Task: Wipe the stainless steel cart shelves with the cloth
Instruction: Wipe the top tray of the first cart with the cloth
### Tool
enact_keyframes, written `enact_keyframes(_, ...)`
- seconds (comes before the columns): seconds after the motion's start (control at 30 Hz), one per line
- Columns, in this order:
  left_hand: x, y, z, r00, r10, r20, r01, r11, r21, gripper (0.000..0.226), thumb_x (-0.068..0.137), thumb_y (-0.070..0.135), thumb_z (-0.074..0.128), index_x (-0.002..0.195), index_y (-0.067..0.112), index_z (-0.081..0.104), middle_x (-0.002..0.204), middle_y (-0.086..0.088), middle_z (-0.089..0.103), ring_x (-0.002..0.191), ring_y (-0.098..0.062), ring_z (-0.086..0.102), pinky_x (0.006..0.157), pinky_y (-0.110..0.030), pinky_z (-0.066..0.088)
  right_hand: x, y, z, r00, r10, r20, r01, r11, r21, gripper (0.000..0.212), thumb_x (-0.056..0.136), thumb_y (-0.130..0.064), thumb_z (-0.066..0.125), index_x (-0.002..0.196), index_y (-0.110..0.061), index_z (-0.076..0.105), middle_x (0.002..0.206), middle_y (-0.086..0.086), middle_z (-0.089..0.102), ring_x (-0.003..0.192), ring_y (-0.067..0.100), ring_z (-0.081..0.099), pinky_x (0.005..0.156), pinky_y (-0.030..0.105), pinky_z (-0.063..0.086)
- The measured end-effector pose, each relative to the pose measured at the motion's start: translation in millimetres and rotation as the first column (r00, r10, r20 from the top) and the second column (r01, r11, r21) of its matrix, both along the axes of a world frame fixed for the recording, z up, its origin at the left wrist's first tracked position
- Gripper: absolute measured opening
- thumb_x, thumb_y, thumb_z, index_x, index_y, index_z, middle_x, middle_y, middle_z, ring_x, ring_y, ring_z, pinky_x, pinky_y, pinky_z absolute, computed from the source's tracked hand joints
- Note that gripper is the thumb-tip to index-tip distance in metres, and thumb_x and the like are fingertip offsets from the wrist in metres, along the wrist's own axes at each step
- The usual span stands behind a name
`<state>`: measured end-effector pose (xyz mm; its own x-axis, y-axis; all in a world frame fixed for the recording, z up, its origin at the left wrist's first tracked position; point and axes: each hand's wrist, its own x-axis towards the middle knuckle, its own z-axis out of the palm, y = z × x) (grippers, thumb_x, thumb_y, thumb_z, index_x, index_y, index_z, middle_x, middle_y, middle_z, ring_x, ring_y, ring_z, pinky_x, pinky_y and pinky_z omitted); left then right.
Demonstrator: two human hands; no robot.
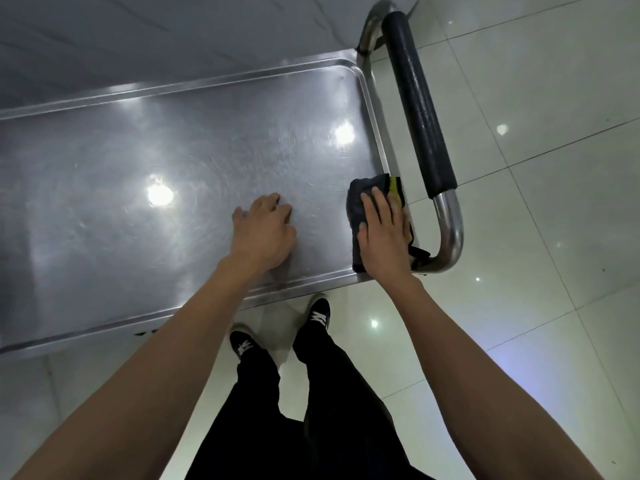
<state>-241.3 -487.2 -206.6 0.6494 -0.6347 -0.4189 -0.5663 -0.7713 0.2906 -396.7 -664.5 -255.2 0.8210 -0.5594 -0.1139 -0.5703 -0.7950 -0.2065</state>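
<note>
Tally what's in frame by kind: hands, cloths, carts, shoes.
Hands: 2, left hand bare on the shelf, right hand flat on the cloth
Cloths: 1, cloth
Carts: 1, cart
Shoes: 2, shoes
Total: 6

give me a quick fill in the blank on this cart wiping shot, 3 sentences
1. The dark cloth lies under the person's ____ hand.
2. The left hand rests bare on the top shelf, holding ____.
3. The cloth sits at the shelf corner nearest the cart's black-padded ____.

Missing words: right; nothing; handle
</note>
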Motion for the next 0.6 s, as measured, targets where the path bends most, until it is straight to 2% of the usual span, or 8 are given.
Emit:
enact_keyframes(0.1,-1,33,0,0.998,0.039,0.039,-0.035,0.996,-0.087,0.032,0.091,0.022,0.045,0.117,0.014,0.063,0.138,-0.005,0.054,0.130,-0.029,0.047,0.102,-0.057,0.041,2,12,-2,1.000,0.003,0.003,-0.003,1.000,0.001,0.054,0.102,-0.026,0.038,0.154,-0.020,0.028,0.163,0.002,0.020,0.151,0.025,0.013,0.122,0.050,0.017)
enact_keyframes(0.2,-5,75,-1,0.984,0.126,0.127,-0.111,0.987,-0.115,0.032,0.091,0.017,0.052,0.120,0.009,0.065,0.136,-0.010,0.055,0.130,-0.032,0.045,0.100,-0.057,0.044,12,31,-3,1.000,0.006,0.000,-0.006,1.000,-0.006,0.054,0.101,-0.026,0.037,0.154,-0.020,0.029,0.163,0.002,0.021,0.152,0.025,0.013,0.122,0.050,0.016)
enact_keyframes(0.4,-14,131,-9,0.967,0.204,0.154,-0.200,0.979,-0.040,0.039,0.083,0.016,0.057,0.120,0.010,0.064,0.132,-0.011,0.053,0.131,-0.035,0.041,0.099,-0.060,0.041,34,85,-3,0.998,0.043,0.038,-0.044,0.999,0.015,0.054,0.101,-0.024,0.042,0.154,-0.020,0.031,0.162,0.002,0.024,0.151,0.026,0.016,0.122,0.049,0.016)
enact_keyframes(0.5,-14,150,-9,0.966,0.208,0.152,-0.211,0.977,0.004,0.043,0.084,0.016,0.056,0.126,0.011,0.062,0.140,-0.008,0.050,0.133,-0.032,0.041,0.103,-0.058,0.038,45,115,-5,0.997,0.067,0.050,-0.068,0.997,0.022,0.054,0.101,-0.024,0.043,0.154,-0.021,0.031,0.163,0.001,0.024,0.151,0.026,0.015,0.122,0.047,0.014)
enact_keyframes(0.6,-7,165,-10,0.974,0.173,0.143,-0.175,0.985,0.004,0.050,0.088,0.016,0.053,0.137,0.012,0.055,0.150,-0.001,0.045,0.139,-0.024,0.038,0.112,-0.057,0.027,60,149,-6,0.993,0.113,0.042,-0.114,0.993,0.019,0.055,0.101,-0.025,0.043,0.154,-0.020,0.031,0.162,0.002,0.024,0.151,0.026,0.015,0.122,0.047,0.017)
